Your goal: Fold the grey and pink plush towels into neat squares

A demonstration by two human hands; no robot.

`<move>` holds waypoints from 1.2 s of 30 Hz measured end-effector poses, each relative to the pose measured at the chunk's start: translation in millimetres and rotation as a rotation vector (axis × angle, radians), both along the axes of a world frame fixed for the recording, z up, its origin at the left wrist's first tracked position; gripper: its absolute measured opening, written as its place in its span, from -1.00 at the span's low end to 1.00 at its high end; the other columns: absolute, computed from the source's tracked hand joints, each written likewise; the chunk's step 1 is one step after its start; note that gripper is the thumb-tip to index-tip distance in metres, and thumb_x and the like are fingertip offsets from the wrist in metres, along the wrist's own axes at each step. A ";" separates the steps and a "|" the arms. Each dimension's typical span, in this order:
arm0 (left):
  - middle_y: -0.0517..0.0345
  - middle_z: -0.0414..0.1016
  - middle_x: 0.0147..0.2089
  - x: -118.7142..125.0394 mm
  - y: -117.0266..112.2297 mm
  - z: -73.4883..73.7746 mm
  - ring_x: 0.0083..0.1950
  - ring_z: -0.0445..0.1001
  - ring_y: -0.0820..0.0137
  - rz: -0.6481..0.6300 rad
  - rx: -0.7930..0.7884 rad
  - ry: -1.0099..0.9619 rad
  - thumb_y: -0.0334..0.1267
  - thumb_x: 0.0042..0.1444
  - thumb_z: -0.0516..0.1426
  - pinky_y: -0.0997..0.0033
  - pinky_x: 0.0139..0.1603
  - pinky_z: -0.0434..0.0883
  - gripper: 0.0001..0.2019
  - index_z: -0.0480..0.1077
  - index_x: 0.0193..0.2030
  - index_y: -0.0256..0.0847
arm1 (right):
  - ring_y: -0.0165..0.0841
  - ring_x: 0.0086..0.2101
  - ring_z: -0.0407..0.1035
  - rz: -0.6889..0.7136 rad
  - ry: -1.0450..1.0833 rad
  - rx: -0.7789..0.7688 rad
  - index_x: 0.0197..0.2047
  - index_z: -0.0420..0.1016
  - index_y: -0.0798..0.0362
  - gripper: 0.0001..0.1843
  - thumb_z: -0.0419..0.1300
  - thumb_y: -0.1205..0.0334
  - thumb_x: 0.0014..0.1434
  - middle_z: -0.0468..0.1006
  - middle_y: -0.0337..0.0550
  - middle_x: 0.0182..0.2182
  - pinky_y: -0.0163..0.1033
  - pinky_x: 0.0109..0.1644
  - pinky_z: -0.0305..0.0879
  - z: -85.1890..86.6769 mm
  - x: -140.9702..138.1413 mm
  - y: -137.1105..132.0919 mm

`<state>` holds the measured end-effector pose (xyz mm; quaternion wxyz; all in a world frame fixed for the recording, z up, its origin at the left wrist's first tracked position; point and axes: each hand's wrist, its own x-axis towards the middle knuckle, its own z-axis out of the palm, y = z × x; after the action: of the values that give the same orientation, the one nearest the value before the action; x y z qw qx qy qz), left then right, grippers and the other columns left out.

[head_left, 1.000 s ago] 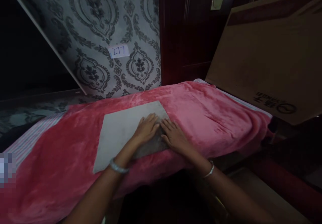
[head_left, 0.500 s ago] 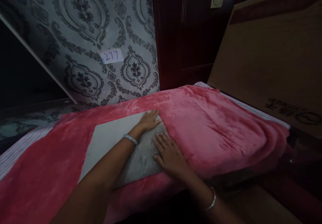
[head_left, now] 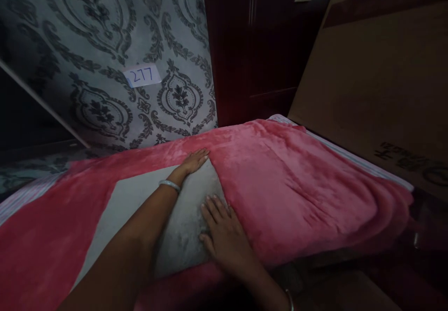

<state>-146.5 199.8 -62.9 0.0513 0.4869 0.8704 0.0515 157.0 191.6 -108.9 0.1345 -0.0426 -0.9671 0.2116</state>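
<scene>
A grey rectangular cloth (head_left: pixel 189 217) lies spread over a pink plush blanket (head_left: pixel 280 180). At its far right corner, my left hand (head_left: pixel 196 161) rests flat with the fingers stretched out, and a bracelet circles that wrist. My right hand (head_left: pixel 224 236) lies palm down on the cloth's right part, fingers spread, with its outer side by the right edge. Neither hand holds anything. My left forearm covers some of the cloth's middle and near part.
Behind the blanket stands a patterned wall (head_left: pixel 182 92) bearing a paper label (head_left: pixel 143 75) marked 277. A dark red door panel (head_left: pixel 248 45) adjoins it. A large cardboard box (head_left: pixel 378 78) leans at the right. Striped fabric (head_left: pixel 364 162) shows beneath the blanket's edge.
The view has shifted slightly, moving the scene a little left. My left hand has slid outward to the cloth's far corner. My right hand stays flat by the right edge.
</scene>
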 end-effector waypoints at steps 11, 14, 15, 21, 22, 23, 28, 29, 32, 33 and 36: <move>-0.08 0.37 0.36 46.5 -17.0 28.8 0.39 0.30 0.20 -0.016 0.146 0.135 -0.07 0.40 -0.16 0.16 0.44 0.16 -0.49 0.36 0.31 -0.20 | -0.17 0.44 -0.16 -0.021 0.016 0.061 0.48 0.10 -0.11 -0.35 0.04 0.02 0.39 -0.04 -0.18 0.48 0.16 0.43 -0.02 3.8 2.0 2.4; -0.02 0.13 0.51 74.9 -56.3 31.7 0.52 0.07 0.16 -0.096 0.142 0.176 -0.02 0.38 -0.10 0.02 0.52 -0.04 -0.45 0.21 0.42 -0.14 | -0.13 0.44 -0.19 -0.031 0.021 0.080 0.48 0.12 -0.09 -0.36 0.04 0.03 0.39 0.00 -0.15 0.47 0.17 0.43 -0.02 3.4 1.4 2.9; -0.02 0.06 0.53 83.3 -75.2 29.2 0.54 0.00 0.15 -0.119 0.126 0.190 0.00 0.37 -0.09 -0.03 0.53 -0.10 -0.43 0.16 0.45 -0.13 | -0.10 0.45 -0.21 -0.037 0.021 0.088 0.48 0.13 -0.08 -0.36 0.04 0.03 0.38 0.01 -0.13 0.47 0.17 0.43 -0.03 3.1 1.0 2.8; -0.07 -0.11 0.57 99.3 -185.9 -0.2 0.57 -0.14 0.06 0.133 0.024 0.203 0.09 0.37 -0.12 -0.19 0.50 -0.11 -0.35 0.01 0.52 -0.08 | -0.06 0.45 -0.23 -0.044 -0.014 0.145 0.48 0.12 -0.04 -0.36 0.01 0.04 0.40 0.01 -0.11 0.47 0.17 0.43 -0.04 -2.2 0.7 0.5; -0.08 -0.12 0.57 97.7 -194.9 -3.1 0.57 -0.15 0.04 0.187 0.026 0.207 0.09 0.37 -0.13 -0.20 0.49 -0.11 -0.35 0.01 0.52 -0.09 | -0.06 0.45 -0.22 -0.045 -0.025 0.153 0.48 0.13 -0.05 -0.36 0.00 0.03 0.40 0.02 -0.11 0.47 0.18 0.42 -0.04 -3.1 1.2 1.2; -0.09 -0.12 0.57 95.6 -200.4 -4.7 0.57 -0.15 0.03 0.222 0.030 0.207 0.10 0.37 -0.13 -0.20 0.49 -0.12 -0.35 0.02 0.52 -0.09 | -0.06 0.44 -0.20 -0.046 -0.040 0.160 0.48 0.13 -0.06 -0.37 0.00 0.03 0.39 0.02 -0.10 0.47 0.20 0.41 -0.03 -3.1 1.3 2.6; -0.10 -0.09 0.56 83.7 -200.1 3.3 0.56 -0.10 0.03 0.218 0.050 0.105 0.13 0.35 -0.10 -0.21 0.48 -0.09 -0.34 0.05 0.50 -0.07 | -0.05 0.36 0.07 -0.048 -0.098 0.199 0.39 0.30 -0.06 -0.45 -0.07 0.03 0.41 0.27 -0.02 0.37 0.32 0.37 -0.05 22.6 -25.4 15.6; -0.09 -0.08 0.56 80.8 -198.6 5.9 0.56 -0.10 0.05 0.216 0.056 0.086 0.12 0.35 -0.11 -0.22 0.48 -0.08 -0.35 0.05 0.50 -0.07 | -0.07 0.35 0.11 -0.057 -0.077 0.208 0.38 0.32 -0.04 -0.46 -0.09 0.05 0.42 0.32 0.01 0.34 0.29 0.38 -0.06 32.2 -39.0 16.9; -0.11 -0.04 0.55 70.0 -196.8 10.8 0.56 -0.07 0.07 0.255 0.062 0.058 0.09 0.38 -0.16 -0.24 0.47 -0.09 -0.38 0.07 0.49 -0.10 | -0.10 0.36 0.07 -0.117 0.015 0.232 0.43 0.24 0.02 -0.42 -0.12 0.06 0.44 0.26 0.04 0.37 0.19 0.41 -0.07 56.0 -89.4 15.8; -0.12 -0.03 0.55 65.5 -197.6 11.0 0.56 -0.06 0.07 0.283 0.062 0.059 0.09 0.38 -0.17 -0.25 0.47 -0.09 -0.38 0.09 0.48 -0.10 | -0.08 0.38 0.04 -0.145 0.028 0.239 0.45 0.19 0.02 -0.41 -0.12 0.05 0.43 0.20 0.03 0.40 0.20 0.41 -0.07 59.2 -105.7 14.7; -0.12 -0.01 0.54 48.2 -206.0 7.1 0.55 -0.05 0.05 0.357 0.069 0.061 0.11 0.37 -0.18 -0.23 0.47 -0.07 -0.38 0.14 0.46 -0.08 | -0.01 0.39 0.00 -0.206 -0.005 0.261 0.45 0.20 -0.04 -0.41 -0.10 0.02 0.43 0.16 -0.02 0.42 0.26 0.37 0.00 51.4 -139.3 14.0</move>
<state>-98.3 -6.1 -55.8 -0.0017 0.3274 0.9419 0.0747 17.7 205.6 -57.5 0.1573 -0.1243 -0.9773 0.0691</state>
